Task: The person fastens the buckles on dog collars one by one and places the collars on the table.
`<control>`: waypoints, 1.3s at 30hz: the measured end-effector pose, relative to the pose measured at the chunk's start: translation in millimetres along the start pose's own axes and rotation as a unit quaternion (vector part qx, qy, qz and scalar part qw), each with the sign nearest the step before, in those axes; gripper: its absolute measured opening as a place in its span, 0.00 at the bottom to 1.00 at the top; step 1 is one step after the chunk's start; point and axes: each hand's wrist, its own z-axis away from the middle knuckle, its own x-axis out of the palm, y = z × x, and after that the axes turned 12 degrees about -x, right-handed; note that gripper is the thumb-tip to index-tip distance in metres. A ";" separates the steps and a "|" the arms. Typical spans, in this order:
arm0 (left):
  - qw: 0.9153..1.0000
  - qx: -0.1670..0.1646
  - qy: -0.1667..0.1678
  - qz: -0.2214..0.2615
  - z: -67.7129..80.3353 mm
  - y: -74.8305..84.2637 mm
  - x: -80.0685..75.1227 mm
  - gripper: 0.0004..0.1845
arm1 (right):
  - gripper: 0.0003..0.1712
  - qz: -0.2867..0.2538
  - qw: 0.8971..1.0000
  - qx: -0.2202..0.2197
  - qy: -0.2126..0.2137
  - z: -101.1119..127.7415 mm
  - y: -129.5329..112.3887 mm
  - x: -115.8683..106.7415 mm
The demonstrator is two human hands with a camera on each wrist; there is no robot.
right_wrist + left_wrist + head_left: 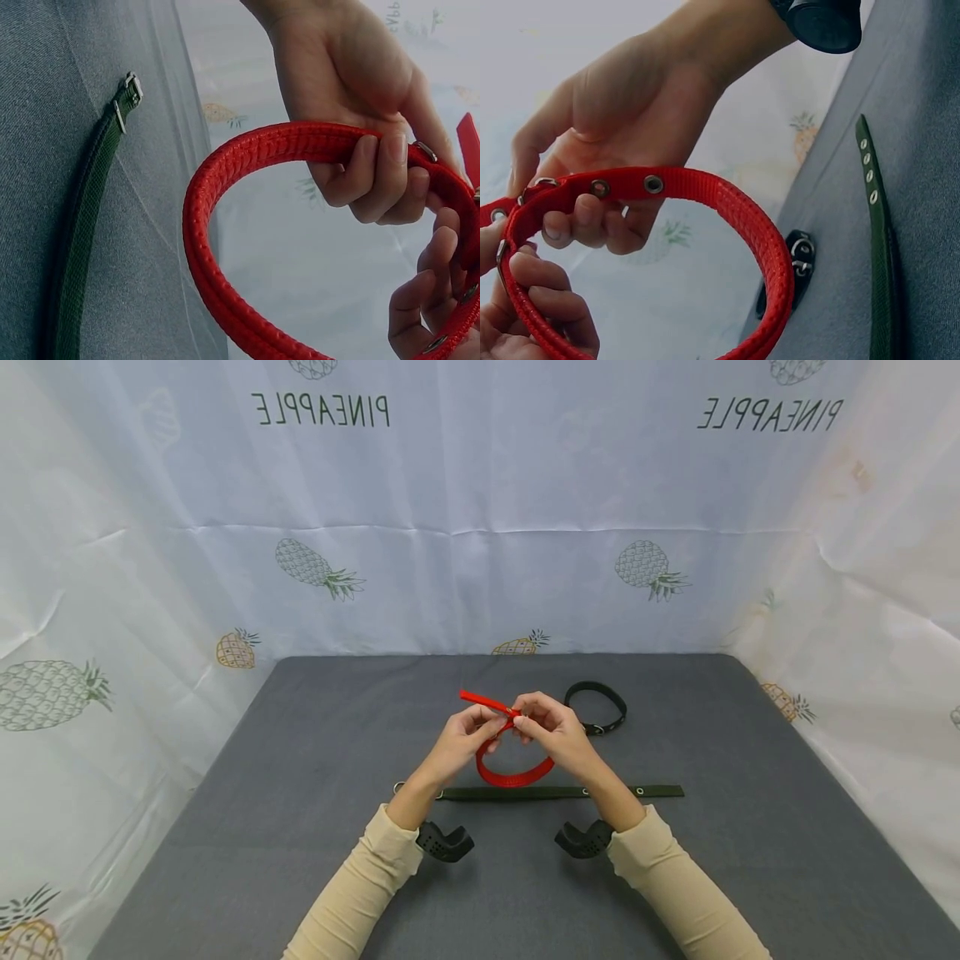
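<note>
Both hands hold a red collar (pixel 516 773) up above the grey table (pixel 262 827), its loop hanging below them. My left hand (pixel 486 722) pinches the strap near the metal buckle, and the free red end sticks out to the upper left. My right hand (pixel 529 723) pinches the strap just right of the buckle. In the left wrist view the red collar (pixel 735 210) shows its eyelets, with the right hand's fingers (pixel 592 221) curled round it. The right wrist view has the left hand's fingers (pixel 375 180) wrapped over the red collar (pixel 202 247).
A dark green strap (pixel 562 792) lies flat and straight on the table just under the hands, buckle end at the left. A black collar (pixel 597 705) fastened into a loop lies behind the right hand. Pineapple-print cloth (pixel 480 527) walls the table on three sides.
</note>
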 end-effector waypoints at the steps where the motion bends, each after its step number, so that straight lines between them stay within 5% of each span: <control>1: 1.000 -0.003 0.002 0.002 -0.2 0.1 0.5 0.06 | 0.12 -0.002 1.000 -0.003 0.000 -0.1 0.2 0.2; 14: 1.000 -0.003 -0.005 0.012 -1.5 -0.8 0.4 0.06 | 0.12 -0.012 1.000 0.006 -0.006 -0.9 -3.0 -0.2; 31: 0.999 0.026 0.035 -0.028 2.1 5.5 -2.8 0.11 | 0.13 0.003 0.998 0.058 -0.012 -2.9 -6.6 0.4; 39: 0.996 0.036 0.010 -0.076 3.3 5.2 -1.8 0.13 | 0.12 0.014 0.998 0.060 0.007 -1.9 -5.5 0.6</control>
